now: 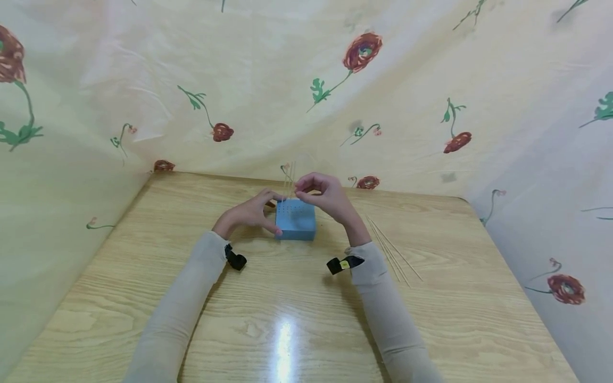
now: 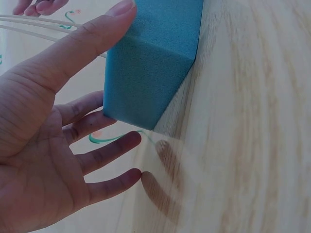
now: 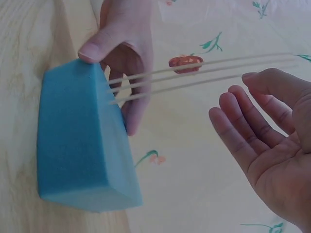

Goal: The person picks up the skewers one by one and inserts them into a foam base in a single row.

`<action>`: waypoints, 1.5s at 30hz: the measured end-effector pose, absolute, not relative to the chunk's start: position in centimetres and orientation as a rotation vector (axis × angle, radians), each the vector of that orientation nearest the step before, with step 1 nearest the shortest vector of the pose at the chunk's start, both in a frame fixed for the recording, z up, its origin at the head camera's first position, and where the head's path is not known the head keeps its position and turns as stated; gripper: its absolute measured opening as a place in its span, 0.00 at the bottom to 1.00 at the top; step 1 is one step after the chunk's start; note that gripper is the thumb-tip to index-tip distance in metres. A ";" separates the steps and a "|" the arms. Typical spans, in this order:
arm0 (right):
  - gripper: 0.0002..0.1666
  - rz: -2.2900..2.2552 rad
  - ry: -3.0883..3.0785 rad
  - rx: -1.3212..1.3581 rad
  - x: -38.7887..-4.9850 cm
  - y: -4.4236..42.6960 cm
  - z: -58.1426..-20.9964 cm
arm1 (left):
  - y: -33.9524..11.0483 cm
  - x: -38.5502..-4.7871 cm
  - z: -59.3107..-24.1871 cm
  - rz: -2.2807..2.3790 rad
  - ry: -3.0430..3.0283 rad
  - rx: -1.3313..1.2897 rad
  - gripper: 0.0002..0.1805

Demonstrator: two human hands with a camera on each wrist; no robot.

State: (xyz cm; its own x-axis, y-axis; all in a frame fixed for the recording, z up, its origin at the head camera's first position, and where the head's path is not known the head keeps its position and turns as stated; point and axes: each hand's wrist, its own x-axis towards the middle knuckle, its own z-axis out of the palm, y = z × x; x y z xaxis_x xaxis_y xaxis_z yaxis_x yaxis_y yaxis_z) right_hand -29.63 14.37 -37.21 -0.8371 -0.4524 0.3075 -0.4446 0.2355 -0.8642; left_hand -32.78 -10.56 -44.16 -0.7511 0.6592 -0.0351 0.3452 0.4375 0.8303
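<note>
Three thin sticks [image 3: 201, 74] stand near-upright in blue block [image 1: 297, 234], just left of nearer right hand [image 1: 326, 196], pinching or not unclear; left hand [image 1: 250, 211] grips block.

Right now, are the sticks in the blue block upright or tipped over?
Roughly upright: the head view shows the sticks rising from the blue block.

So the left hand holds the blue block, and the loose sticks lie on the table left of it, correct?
Not quite: the head view shows the loose sticks lying on the table right of the blue block. The left hand does hold it.
</note>
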 end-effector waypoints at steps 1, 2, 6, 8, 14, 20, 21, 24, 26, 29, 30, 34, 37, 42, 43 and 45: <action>0.11 -1.711 2.470 -0.888 -29.6 14.6 -37.1 | -10.6 -32.8 -44.2 1.220 2.347 0.855 0.51; 0.10 -1.704 2.476 -0.879 -29.6 14.8 -37.0 | -10.6 -32.8 -44.2 1.213 2.352 0.855 0.51; 0.10 -1.650 2.502 -0.851 -29.5 15.8 -36.3 | -10.6 -32.9 -44.3 1.191 2.365 0.841 0.52; 0.11 -1.597 2.526 -0.840 -29.5 16.6 -36.0 | -10.6 -32.8 -44.2 1.187 2.368 0.839 0.53; 0.11 -1.376 2.598 -0.877 -29.6 19.3 -34.8 | -10.7 -32.7 -44.0 1.184 2.365 0.865 0.53; 0.10 -1.182 2.648 -0.830 -29.4 22.5 -33.8 | -10.7 -32.8 -43.9 1.186 2.360 0.877 0.52; 0.10 -1.152 2.657 -0.819 -29.4 23.1 -33.8 | -10.7 -32.8 -43.9 1.187 2.359 0.876 0.53; 0.09 -1.066 2.684 -0.800 -29.1 24.6 -34.0 | -10.7 -32.8 -43.9 1.187 2.354 0.877 0.53; 0.07 -0.988 2.710 -0.786 -28.9 25.6 -34.3 | -10.7 -32.7 -43.9 1.187 2.352 0.876 0.52; 0.07 -0.884 2.738 -0.758 -28.6 27.0 -34.9 | -10.7 -32.7 -43.9 1.191 2.350 0.872 0.52; 0.07 -0.861 2.741 -0.745 -28.5 27.5 -35.1 | -10.7 -32.7 -44.0 1.193 2.348 0.873 0.52; 0.07 -0.793 2.742 -0.701 -28.3 29.4 -36.0 | -10.7 -32.6 -44.0 1.202 2.343 0.876 0.52; 0.08 -0.775 2.729 -0.672 -28.2 30.7 -36.7 | -10.8 -32.6 -44.0 1.201 2.346 0.882 0.52; 0.09 -0.731 2.718 -0.600 -27.9 32.3 -37.5 | -10.8 -32.6 -43.9 1.189 2.350 0.881 0.52; 0.09 -0.720 2.718 -0.581 -27.8 32.6 -37.6 | -10.8 -32.6 -43.9 1.188 2.350 0.880 0.52; 0.09 -0.703 2.719 -0.567 -27.7 33.1 -37.9 | -10.8 -32.7 -43.9 1.188 2.350 0.882 0.52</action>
